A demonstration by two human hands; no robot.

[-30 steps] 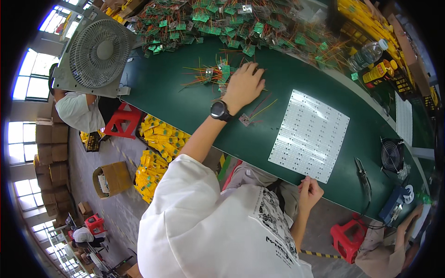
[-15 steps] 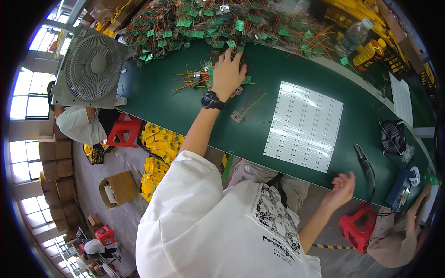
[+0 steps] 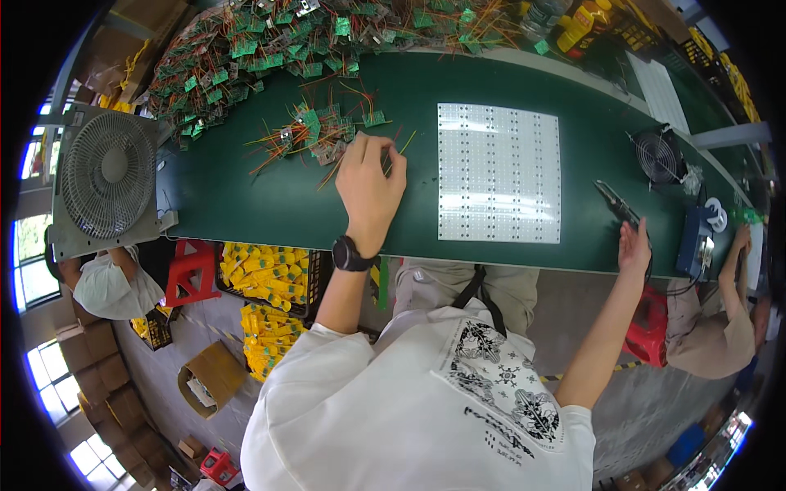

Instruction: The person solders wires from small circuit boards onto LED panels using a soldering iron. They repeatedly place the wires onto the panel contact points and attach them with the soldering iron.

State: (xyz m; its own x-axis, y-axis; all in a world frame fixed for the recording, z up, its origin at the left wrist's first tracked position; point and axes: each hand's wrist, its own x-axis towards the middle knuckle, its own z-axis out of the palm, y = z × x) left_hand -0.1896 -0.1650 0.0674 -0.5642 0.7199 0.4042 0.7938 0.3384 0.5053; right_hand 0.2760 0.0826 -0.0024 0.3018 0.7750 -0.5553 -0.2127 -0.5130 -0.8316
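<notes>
My left hand (image 3: pixel 371 184), with a black watch on its wrist, bends its fingers toward the thumb just above the green table. Whatever lies in or beneath those fingers is hidden; thin red and yellow wires (image 3: pixel 407 141) stick out beside them. Next to the fingertips is a small heap of wired circuit boards (image 3: pixel 315 131). At the table's front right, my right hand (image 3: pixel 633 248) has its fingers closed at the rear of a soldering iron (image 3: pixel 617 202), whose tip points up and left. A white perforated panel (image 3: pixel 499 176) lies flat between my hands.
A large pile of wired circuit boards (image 3: pixel 246 61) covers the far left. A grey fan (image 3: pixel 110 168) stands at the left end. To the right are a small black fan (image 3: pixel 657 155), a blue soldering station (image 3: pixel 694 245) and another person's arm (image 3: pixel 734 274). Bottles (image 3: pixel 585 26) stand at the back.
My left hand has drawn back from the far pile toward me, its fingers now curled. My right hand has come up to the soldering iron's handle. The whole view has shifted and turned.
</notes>
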